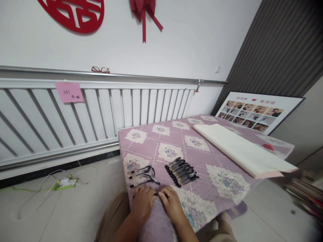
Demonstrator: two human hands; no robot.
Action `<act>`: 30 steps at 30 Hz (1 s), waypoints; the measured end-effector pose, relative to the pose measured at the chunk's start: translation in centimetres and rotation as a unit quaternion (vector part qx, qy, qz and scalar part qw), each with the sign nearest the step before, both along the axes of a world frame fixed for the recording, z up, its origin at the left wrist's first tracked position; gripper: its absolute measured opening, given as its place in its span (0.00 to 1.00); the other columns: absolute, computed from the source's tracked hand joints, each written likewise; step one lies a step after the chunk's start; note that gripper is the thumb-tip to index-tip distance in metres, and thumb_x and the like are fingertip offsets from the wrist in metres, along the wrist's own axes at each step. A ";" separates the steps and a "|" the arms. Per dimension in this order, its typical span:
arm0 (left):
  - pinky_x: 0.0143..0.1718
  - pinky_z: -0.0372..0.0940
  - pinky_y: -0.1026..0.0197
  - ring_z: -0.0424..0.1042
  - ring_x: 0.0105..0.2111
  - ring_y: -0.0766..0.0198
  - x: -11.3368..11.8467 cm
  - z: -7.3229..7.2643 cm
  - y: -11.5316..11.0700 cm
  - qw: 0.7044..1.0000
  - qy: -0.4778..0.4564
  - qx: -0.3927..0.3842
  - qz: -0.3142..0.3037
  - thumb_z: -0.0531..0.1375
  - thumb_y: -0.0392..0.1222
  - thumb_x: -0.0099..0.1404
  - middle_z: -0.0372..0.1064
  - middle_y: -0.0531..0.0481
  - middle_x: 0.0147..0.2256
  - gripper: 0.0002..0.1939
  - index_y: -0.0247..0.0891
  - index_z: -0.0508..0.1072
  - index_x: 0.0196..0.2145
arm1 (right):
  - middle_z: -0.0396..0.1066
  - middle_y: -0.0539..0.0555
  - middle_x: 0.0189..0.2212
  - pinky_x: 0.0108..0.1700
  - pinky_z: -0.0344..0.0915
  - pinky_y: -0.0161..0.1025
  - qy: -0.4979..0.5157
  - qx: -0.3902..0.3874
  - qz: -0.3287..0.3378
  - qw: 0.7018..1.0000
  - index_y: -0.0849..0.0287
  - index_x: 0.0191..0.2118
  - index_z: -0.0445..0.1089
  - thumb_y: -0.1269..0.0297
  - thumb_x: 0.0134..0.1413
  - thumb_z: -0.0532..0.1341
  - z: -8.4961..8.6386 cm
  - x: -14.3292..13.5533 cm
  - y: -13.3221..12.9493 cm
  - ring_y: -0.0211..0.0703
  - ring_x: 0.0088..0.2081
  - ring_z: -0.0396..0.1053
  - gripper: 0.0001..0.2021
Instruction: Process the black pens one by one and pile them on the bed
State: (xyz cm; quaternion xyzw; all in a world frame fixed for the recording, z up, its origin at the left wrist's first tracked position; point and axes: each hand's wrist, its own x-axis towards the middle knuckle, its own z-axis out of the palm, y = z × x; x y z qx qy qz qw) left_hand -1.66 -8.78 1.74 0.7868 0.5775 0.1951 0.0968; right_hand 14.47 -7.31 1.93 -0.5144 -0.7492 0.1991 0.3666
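My closed left hand (144,199) and right hand (170,198) pinch a slim, black plastic pen (156,194), mostly hidden, over the purple floral-covered surface (148,148). Its long axis runs left-right; I cannot tell where its tip points.

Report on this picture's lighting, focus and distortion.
Head view: soft, fairly even light with faint shadows; slats of the radiator splay leftward, suggesting wide-angle stretch; top right corner darkens over the ribbed panel; stacked items at the right edge look smeared; fine print on the pens is unreadable.
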 end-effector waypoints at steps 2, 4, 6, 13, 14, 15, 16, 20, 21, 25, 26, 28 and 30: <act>0.50 0.52 0.51 0.66 0.43 0.58 0.0 -0.1 0.0 1.000 -0.001 0.001 0.003 0.48 0.39 0.70 0.71 0.51 0.39 0.12 0.45 0.72 0.40 | 0.69 0.52 0.27 0.38 0.59 0.39 0.009 -0.012 0.003 1.000 0.56 0.26 0.66 0.59 0.58 0.55 0.2 0.0 0.0 0.44 0.34 0.67 0.12; 0.50 0.52 0.51 0.66 0.44 0.58 -0.1 -0.1 0.1 1.000 -0.001 -0.002 0.004 0.48 0.39 0.70 0.70 0.52 0.39 0.12 0.45 0.72 0.40 | 0.70 0.52 0.28 0.39 0.60 0.39 0.021 -0.024 0.008 0.999 0.56 0.27 0.67 0.61 0.56 0.56 0.3 0.1 0.0 0.45 0.35 0.67 0.10; 0.50 0.52 0.51 0.66 0.44 0.58 -0.1 -0.1 0.0 1.000 -0.001 -0.006 0.004 0.48 0.40 0.71 0.70 0.52 0.40 0.12 0.45 0.72 0.40 | 0.71 0.52 0.29 0.41 0.61 0.40 0.038 -0.037 0.013 0.999 0.56 0.29 0.68 0.63 0.55 0.57 0.4 0.2 -0.1 0.45 0.36 0.68 0.07; 0.51 0.52 0.51 0.65 0.45 0.57 -0.2 -0.2 0.0 1.000 -0.008 0.011 0.005 0.48 0.39 0.70 0.70 0.52 0.41 0.13 0.45 0.71 0.41 | 0.73 0.53 0.39 0.47 0.62 0.43 0.073 -0.063 -0.002 0.995 0.55 0.41 0.70 0.64 0.49 0.61 0.3 0.3 -0.2 0.47 0.43 0.69 0.11; 0.50 0.52 0.51 0.66 0.45 0.57 -0.2 -0.2 0.0 1.000 -0.008 0.012 0.005 0.48 0.38 0.70 0.70 0.52 0.41 0.12 0.45 0.71 0.41 | 0.73 0.54 0.39 0.47 0.62 0.43 0.065 -0.055 -0.005 0.996 0.55 0.41 0.70 0.63 0.50 0.61 0.3 0.2 -0.2 0.47 0.42 0.69 0.11; 0.50 0.52 0.51 0.66 0.45 0.57 -0.2 -0.2 0.0 1.000 -0.009 0.012 0.005 0.48 0.38 0.70 0.70 0.52 0.41 0.12 0.45 0.71 0.41 | 0.73 0.54 0.37 0.46 0.62 0.42 0.052 -0.045 -0.006 0.998 0.56 0.38 0.71 0.61 0.52 0.60 0.4 0.1 -0.2 0.47 0.41 0.69 0.08; 0.50 0.53 0.51 0.66 0.45 0.58 -0.2 -0.1 0.0 1.000 -0.011 0.014 0.006 0.48 0.38 0.70 0.70 0.52 0.41 0.12 0.45 0.72 0.40 | 0.73 0.54 0.34 0.44 0.62 0.42 0.036 -0.035 -0.005 0.999 0.56 0.34 0.71 0.60 0.54 0.58 0.3 0.0 -0.2 0.47 0.39 0.69 0.07; 0.50 0.52 0.52 0.66 0.45 0.58 -0.2 -0.1 0.0 1.000 -0.014 0.018 0.009 0.48 0.38 0.70 0.70 0.53 0.41 0.12 0.46 0.72 0.40 | 0.69 0.52 0.26 0.38 0.61 0.40 -0.010 -0.010 -0.005 1.000 0.56 0.24 0.66 0.57 0.60 0.52 0.2 -0.2 -0.2 0.45 0.33 0.67 0.16; 0.51 0.52 0.52 0.66 0.45 0.58 -0.2 -0.1 0.0 1.000 -0.011 0.016 0.009 0.48 0.38 0.70 0.70 0.53 0.40 0.12 0.45 0.72 0.40 | 0.69 0.52 0.26 0.38 0.61 0.40 -0.009 -0.009 -0.003 1.000 0.56 0.24 0.66 0.58 0.60 0.52 0.2 -0.2 -0.2 0.45 0.33 0.67 0.16; 0.51 0.53 0.52 0.66 0.44 0.58 -0.2 -0.1 0.0 1.000 -0.009 0.008 0.012 0.48 0.38 0.70 0.70 0.52 0.41 0.13 0.45 0.72 0.41 | 0.71 0.53 0.30 0.41 0.61 0.40 0.019 -0.023 0.023 0.999 0.56 0.29 0.69 0.60 0.59 0.54 0.4 0.1 -0.2 0.45 0.36 0.68 0.11; 0.50 0.53 0.52 0.66 0.44 0.58 -0.2 -0.1 0.0 1.000 -0.011 0.007 0.013 0.48 0.38 0.70 0.70 0.52 0.41 0.13 0.45 0.72 0.41 | 0.71 0.53 0.30 0.41 0.61 0.39 0.026 -0.030 0.029 0.999 0.56 0.29 0.69 0.61 0.58 0.54 0.5 0.1 -0.2 0.45 0.37 0.68 0.10; 0.50 0.54 0.52 0.66 0.44 0.59 -0.2 0.0 0.0 1.000 -0.015 0.006 0.016 0.48 0.38 0.70 0.70 0.51 0.41 0.13 0.45 0.72 0.42 | 0.72 0.53 0.32 0.42 0.62 0.40 0.037 -0.042 0.033 0.998 0.56 0.32 0.70 0.62 0.56 0.56 0.8 0.2 -0.2 0.45 0.38 0.68 0.08; 0.50 0.54 0.52 0.66 0.44 0.58 -0.2 0.1 0.0 1.000 -0.016 0.006 0.014 0.47 0.38 0.70 0.70 0.51 0.41 0.14 0.45 0.72 0.41 | 0.73 0.53 0.33 0.42 0.62 0.40 0.044 -0.047 0.023 0.998 0.56 0.34 0.70 0.62 0.55 0.57 0.9 0.2 -0.2 0.45 0.38 0.68 0.07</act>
